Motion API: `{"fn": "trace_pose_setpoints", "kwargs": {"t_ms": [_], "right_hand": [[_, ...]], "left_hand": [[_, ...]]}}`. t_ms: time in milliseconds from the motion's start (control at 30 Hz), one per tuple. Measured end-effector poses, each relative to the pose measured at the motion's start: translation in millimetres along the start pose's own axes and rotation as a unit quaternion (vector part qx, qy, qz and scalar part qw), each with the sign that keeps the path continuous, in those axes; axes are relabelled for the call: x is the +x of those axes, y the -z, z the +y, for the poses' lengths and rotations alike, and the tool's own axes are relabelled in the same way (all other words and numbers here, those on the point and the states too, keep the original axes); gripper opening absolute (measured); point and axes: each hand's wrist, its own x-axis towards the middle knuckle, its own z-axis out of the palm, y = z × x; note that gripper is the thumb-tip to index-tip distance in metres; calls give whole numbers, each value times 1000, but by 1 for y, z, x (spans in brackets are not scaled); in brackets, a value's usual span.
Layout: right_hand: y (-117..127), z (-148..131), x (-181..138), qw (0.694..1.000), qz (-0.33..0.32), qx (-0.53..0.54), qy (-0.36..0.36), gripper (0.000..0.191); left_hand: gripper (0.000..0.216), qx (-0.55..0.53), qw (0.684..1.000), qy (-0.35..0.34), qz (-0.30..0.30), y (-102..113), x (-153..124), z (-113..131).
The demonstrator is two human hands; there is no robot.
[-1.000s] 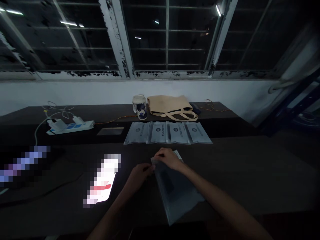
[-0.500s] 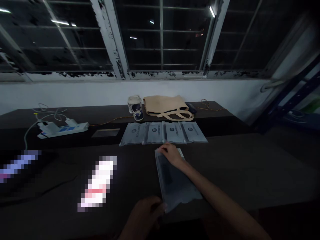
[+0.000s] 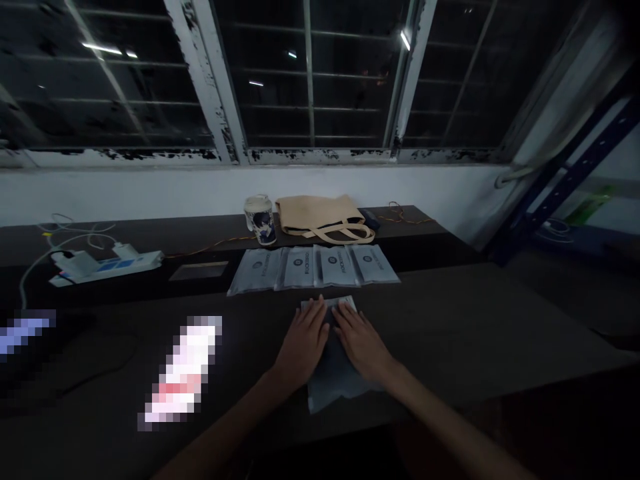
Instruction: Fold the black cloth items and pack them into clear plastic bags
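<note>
A frosted plastic bag (image 3: 334, 381) lies flat on the dark table, near its front edge. Both palms face down on the bag's upper part. My left hand (image 3: 304, 341) is on its left side, fingers stretched out and pointing away from me. On the right side rests my right hand (image 3: 361, 339), its fingers likewise extended. A dark shape shows through the plastic between the hands; I cannot tell what it is. Just beyond the fingertips, several frosted bags with printed logos (image 3: 333, 265) lie side by side in a row.
Behind the row stand a patterned cup (image 3: 261, 220) and a folded beige tote bag (image 3: 320, 215). To the left is a white power strip (image 3: 107, 265) with plugs and cables. A bright, pixelated screen (image 3: 184, 370) lies left of my arms. A blue shelf frame (image 3: 565, 180) rises at right.
My left hand has moved from the bag's lower left corner up onto its top part. The right hand has flattened from a pinch at the top edge. The view has shifted slightly right.
</note>
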Motion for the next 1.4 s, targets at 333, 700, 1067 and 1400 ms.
{"fn": "trace_pose_setpoints", "kwargs": {"t_ms": [333,700,1067,1400], "right_hand": [[-8,-1,-7,999,-28,-19,-23,48],[-13,1,-7,999,-26,-37,-21,48],[7,-20,-82,994,-9,-55,96,72],[79,13,-158,991,-18,-20,134,64]], "left_hand": [[47,70,996,-45,-22,-30,-1,-5],[45,83,994,-68,11,-40,-3,-11],[44,55,997,-49,17,-30,-24,13],[39,-275,958,20,-81,27,-50,60]]}}
